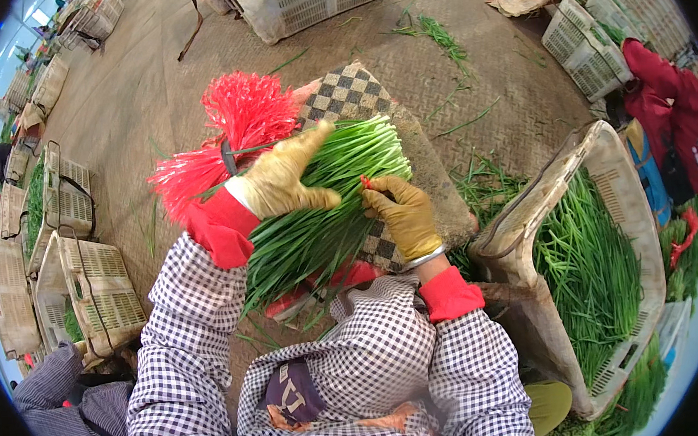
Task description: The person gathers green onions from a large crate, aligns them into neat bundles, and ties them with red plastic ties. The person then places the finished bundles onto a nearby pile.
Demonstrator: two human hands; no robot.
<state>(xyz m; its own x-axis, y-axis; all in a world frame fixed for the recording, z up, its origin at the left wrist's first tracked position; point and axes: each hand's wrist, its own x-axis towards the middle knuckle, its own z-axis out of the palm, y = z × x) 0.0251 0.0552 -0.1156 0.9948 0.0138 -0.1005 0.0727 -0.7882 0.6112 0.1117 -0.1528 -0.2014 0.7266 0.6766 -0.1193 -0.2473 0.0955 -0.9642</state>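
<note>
A bundle of green garlic chives (350, 155) lies across a padded stand with a checkered cover (347, 93), its pale cut ends to the right. My left hand (286, 177), in a yellowish glove, rests on the leaves with thumb and fingers spread apart. At the bundle's near side, my gloved right hand (404, 213) pinches a small red tie (365, 182) between thumb and fingertips. How far the tie goes around the stems is hidden. Beside my left wrist is a bunch of red plastic strips (252, 111), gathered by a dark band (228, 157).
At my right, a tilted plastic crate (537, 264) holds loose chives (591, 278). Crates (96, 283) line the left, with a person's sleeve (49, 381) nearby. Another crate (311, 3) stands ahead. Scattered leaves (442, 38) lie on the textured floor (152, 98).
</note>
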